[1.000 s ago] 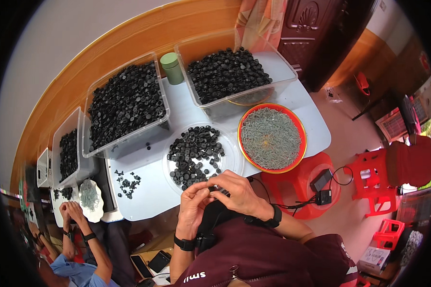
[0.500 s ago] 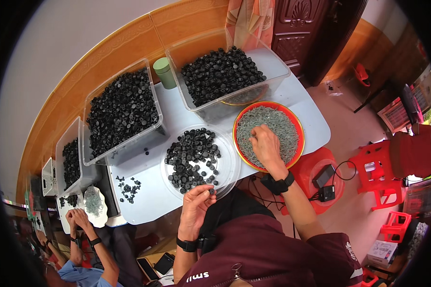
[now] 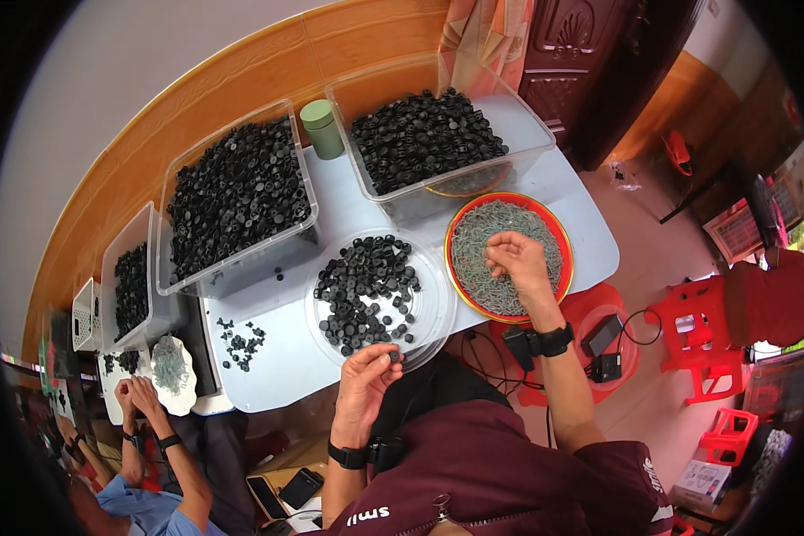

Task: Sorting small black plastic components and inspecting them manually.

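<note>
My left hand (image 3: pixel 366 384) pinches a small black round cap (image 3: pixel 395 356) between thumb and fingertips, just off the near edge of a clear round tray (image 3: pixel 439 314). Many similar black caps (image 3: pixel 357 284) lie loose in that tray. Over a red bowl with a yellow rim (image 3: pixel 566 284) is my right hand (image 3: pixel 520 261), its thumb and fingertips drawn together. Whatever it may hold is too small to make out. Thin grey metal screws or nails (image 3: pixel 484 288) fill the bowl in a tangled heap.
Large clear bins (image 3: pixel 232 255) of black pieces line the table's back, with a green canister (image 3: pixel 322 129) between two. Loose black bits (image 3: pixel 241 344) lie at left. Another person's hands (image 3: pixel 140 397) work beside a white dish (image 3: pixel 184 401). Red stools (image 3: pixel 692 317) stand right.
The view has shifted slightly. My right hand has risen a little from the grey heap, its fingers now pinched closer. My left hand still holds the black cap in nearly the same place.
</note>
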A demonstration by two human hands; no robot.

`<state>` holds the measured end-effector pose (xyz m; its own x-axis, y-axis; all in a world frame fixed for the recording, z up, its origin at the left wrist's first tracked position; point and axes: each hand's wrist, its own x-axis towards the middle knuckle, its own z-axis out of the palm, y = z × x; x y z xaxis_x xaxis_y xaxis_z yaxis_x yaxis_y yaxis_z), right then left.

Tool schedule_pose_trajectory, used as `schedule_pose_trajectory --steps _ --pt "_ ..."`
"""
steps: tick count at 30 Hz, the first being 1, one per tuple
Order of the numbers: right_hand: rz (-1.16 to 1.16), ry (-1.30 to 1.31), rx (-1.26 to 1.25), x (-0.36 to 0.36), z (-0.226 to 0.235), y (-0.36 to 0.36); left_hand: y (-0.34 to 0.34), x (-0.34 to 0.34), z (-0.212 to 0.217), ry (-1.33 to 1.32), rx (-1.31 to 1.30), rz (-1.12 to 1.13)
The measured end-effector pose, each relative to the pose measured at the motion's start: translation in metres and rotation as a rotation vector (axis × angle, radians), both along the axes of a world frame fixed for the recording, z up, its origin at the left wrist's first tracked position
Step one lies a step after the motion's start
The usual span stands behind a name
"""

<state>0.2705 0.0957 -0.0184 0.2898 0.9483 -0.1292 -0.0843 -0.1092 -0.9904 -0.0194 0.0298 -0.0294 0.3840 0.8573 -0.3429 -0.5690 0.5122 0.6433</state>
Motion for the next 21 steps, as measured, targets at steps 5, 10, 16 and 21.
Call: schedule_pose_trajectory --steps 5,10,16,21 --pt "0.150 0.212 -0.063 -0.030 0.023 -0.014 -0.001 0.001 0.003 -0.013 -0.009 0.017" --pt "0.373 0.269 0.004 -0.085 0.034 -0.045 0.003 0.006 0.009 -0.033 -0.006 0.042" --pt "0.432 0.163 0.055 -0.120 0.028 -0.058 0.000 0.002 0.012 -0.086 0.013 0.061" --pt "0.424 0.147 0.070 -0.127 0.025 -0.060 -0.001 0.000 0.013 -0.077 0.025 0.058"
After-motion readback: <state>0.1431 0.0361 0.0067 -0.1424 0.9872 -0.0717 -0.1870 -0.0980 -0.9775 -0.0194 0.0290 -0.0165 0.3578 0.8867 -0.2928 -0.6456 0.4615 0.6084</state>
